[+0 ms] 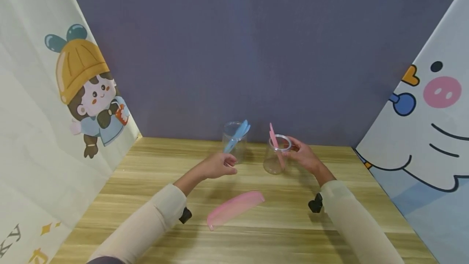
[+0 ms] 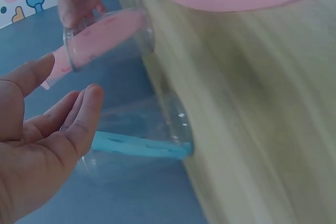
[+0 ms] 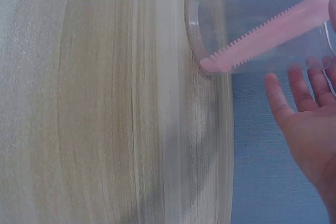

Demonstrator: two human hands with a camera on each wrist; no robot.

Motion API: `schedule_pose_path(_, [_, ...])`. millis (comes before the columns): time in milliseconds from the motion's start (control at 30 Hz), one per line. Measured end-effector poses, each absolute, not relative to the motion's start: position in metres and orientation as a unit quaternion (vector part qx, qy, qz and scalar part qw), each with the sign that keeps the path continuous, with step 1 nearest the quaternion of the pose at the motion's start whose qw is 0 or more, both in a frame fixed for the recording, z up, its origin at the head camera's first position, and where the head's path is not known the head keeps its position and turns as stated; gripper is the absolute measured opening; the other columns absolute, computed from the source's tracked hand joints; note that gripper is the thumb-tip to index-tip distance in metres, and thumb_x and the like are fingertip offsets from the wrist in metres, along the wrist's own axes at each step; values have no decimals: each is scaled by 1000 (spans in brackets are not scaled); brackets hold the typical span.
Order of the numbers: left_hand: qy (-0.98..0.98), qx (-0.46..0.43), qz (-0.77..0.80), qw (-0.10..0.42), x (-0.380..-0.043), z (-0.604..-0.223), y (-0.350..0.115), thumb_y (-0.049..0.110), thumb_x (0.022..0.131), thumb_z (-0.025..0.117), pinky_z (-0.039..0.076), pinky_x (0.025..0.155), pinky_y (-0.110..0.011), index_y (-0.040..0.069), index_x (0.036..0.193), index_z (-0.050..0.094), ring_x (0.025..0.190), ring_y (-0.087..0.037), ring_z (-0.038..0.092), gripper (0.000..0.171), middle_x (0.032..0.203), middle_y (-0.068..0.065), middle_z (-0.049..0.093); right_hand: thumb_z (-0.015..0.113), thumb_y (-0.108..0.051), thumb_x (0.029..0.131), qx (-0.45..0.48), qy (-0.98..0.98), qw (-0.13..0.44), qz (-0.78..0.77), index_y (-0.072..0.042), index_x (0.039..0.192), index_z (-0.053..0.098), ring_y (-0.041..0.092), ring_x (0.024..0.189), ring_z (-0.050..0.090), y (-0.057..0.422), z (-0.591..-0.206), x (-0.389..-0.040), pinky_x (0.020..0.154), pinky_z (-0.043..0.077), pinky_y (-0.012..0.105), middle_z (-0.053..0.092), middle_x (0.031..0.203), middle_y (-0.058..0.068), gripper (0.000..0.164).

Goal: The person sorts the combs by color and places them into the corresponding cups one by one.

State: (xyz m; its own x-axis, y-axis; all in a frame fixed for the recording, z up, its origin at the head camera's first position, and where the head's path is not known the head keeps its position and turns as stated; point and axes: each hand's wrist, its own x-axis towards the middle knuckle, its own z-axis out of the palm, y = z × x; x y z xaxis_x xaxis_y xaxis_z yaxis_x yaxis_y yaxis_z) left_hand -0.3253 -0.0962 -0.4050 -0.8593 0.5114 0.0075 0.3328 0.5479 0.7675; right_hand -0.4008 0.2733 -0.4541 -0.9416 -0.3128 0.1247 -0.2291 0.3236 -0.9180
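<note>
My right hand [image 1: 302, 156] grips a clear jar [image 1: 272, 166] near its rim, thumb and fingers on its wall. A pink toothed comb [image 3: 273, 32] leans inside that jar and sticks out above the rim. To the left, a second clear jar [image 1: 239, 156] holds a slim light blue item [image 1: 236, 137] with a split top end; its exact kind is unclear. My left hand [image 1: 219, 165] hovers just in front of this jar, fingers loosely bent, holding nothing. A larger pink comb [image 1: 234, 209] lies flat on the table between my forearms.
The wood-grain table [image 1: 286, 231] ends at a dark blue-grey backdrop [image 1: 234, 52] close behind both jars. Printed cloth panels stand at the left [image 1: 29, 113] and right [image 1: 432, 141]. A black strap piece [image 1: 316, 203] sits at my right wrist.
</note>
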Motion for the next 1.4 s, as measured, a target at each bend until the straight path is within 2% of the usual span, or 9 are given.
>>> schedule_pose_path(200, [873, 241, 408, 116, -315, -420, -109, 14, 91, 74, 60, 92, -36, -9, 128, 64, 109, -33, 71, 44, 117, -23, 72, 72, -15, 96, -167, 812, 37, -558, -5, 159, 33, 46, 142, 42, 274, -454, -399, 87, 50, 12, 43, 154, 30, 74])
schedule_pose_path(333, [887, 226, 384, 124, -308, -430, -114, 17, 91, 75, 60, 91, -38, -6, 127, 65, 107, -31, 72, 44, 118, -23, 72, 72, -17, 97, -165, 817, 36, -552, -6, 159, 33, 45, 141, 43, 273, -454, -398, 87, 50, 13, 44, 153, 29, 74])
schedule_pose_path(567, [898, 235, 349, 128, -289, -444, -122, 15, 88, 77, 60, 90, -40, -8, 122, 66, 105, -33, 72, 43, 112, -22, 73, 71, -15, 97, -163, 813, 43, -557, -5, 159, 32, 44, 140, 44, 272, -455, -397, 87, 51, 14, 43, 154, 29, 74])
schedule_pose_path(800, [908, 222, 319, 157, -269, -448, -127, 20, 83, 83, 57, 92, -48, -9, 126, 63, 105, -32, 68, 56, 111, -20, 72, 71, -15, 97, -167, 813, 38, -556, -5, 159, 33, 46, 141, 43, 272, -457, -399, 87, 51, 13, 45, 153, 29, 74])
schedule_pose_path(1100, [913, 209, 305, 175, -259, -449, -128, 21, 79, 87, 57, 84, -43, -7, 125, 61, 94, -23, 63, 60, 107, -14, 67, 72, -16, 96, -162, 815, 32, -556, -5, 158, 34, 44, 140, 44, 272, -453, -401, 88, 50, 13, 46, 152, 27, 73])
schedule_pose_path(1267, [910, 214, 298, 191, -252, -453, -127, 17, 78, 88, 52, 73, -34, -4, 115, 62, 85, -18, 57, 50, 97, -9, 62, 72, -16, 96, -164, 813, 37, -557, -6, 159, 34, 46, 143, 41, 273, -453, -401, 88, 50, 13, 45, 152, 28, 74])
schedule_pose_path(1400, [895, 217, 325, 217, -244, -456, -125, 8, 76, 88, 56, 67, -28, -4, 106, 62, 75, -16, 67, 41, 94, -12, 62, 72, -18, 96, -165, 818, 38, -551, -7, 159, 33, 46, 144, 40, 273, -455, -401, 88, 49, 13, 44, 153, 28, 75])
